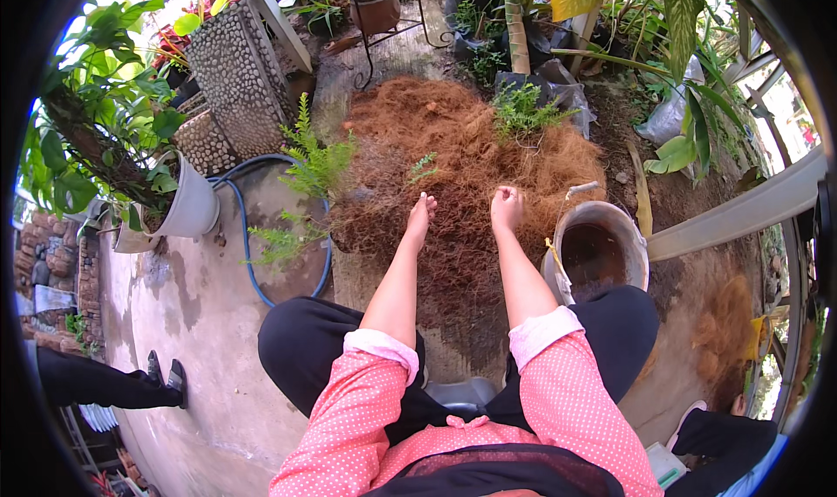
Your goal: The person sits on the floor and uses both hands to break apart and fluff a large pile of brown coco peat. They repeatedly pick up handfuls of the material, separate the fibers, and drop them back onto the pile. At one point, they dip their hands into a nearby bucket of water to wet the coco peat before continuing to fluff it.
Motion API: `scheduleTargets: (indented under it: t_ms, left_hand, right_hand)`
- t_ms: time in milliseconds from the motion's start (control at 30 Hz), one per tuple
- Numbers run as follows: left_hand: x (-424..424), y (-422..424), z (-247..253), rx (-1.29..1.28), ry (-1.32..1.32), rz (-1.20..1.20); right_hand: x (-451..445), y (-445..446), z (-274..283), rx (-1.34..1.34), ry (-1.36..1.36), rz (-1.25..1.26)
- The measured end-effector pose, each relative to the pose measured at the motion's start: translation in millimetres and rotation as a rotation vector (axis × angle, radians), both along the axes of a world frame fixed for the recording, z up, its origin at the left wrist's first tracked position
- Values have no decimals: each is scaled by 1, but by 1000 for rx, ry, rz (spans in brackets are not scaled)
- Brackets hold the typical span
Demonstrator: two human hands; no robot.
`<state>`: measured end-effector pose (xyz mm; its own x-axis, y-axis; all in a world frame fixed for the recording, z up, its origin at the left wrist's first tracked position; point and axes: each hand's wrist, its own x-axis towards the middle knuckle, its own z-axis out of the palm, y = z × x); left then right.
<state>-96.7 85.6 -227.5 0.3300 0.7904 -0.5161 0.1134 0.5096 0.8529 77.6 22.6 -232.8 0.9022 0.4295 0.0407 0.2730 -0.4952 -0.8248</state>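
Note:
Both my hands are held up over a heap of brown coconut fibre (451, 131) on the ground. My left hand (422, 214) has its fingers curled; whether anything thin lies between them is too small to tell. A little to its right, my right hand (507, 206) is bent into a loose fist, its contents hidden. A small green sprig (423, 167) lies on the fibre just above my left hand. Leafy green cuttings (314, 163) rest at the heap's left edge, and a small green plant (523, 111) stands at its upper right.
A bucket of brown liquid (595, 255) stands beside my right knee. A blue hose (245, 235) loops on the concrete at left, near a white plant pot (189, 199). A metal bar (739, 206) crosses at right. Other people's legs (98, 379) show at lower left and lower right.

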Motion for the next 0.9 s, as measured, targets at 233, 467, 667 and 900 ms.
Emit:
scheduleTargets:
  t_ms: [233, 467, 667, 900]
  left_hand:
    - [16, 7, -13, 40, -102, 186]
    - [23, 2, -29, 206, 35, 124]
    - [22, 0, -65, 226, 73, 47]
    - [27, -19, -66, 211, 113, 122]
  right_hand:
    - [-32, 36, 19, 402, 663, 391]
    - [-27, 39, -43, 175, 455, 496]
    - [-35, 42, -53, 134, 554, 568]
    - [-44, 33, -60, 93, 544, 631]
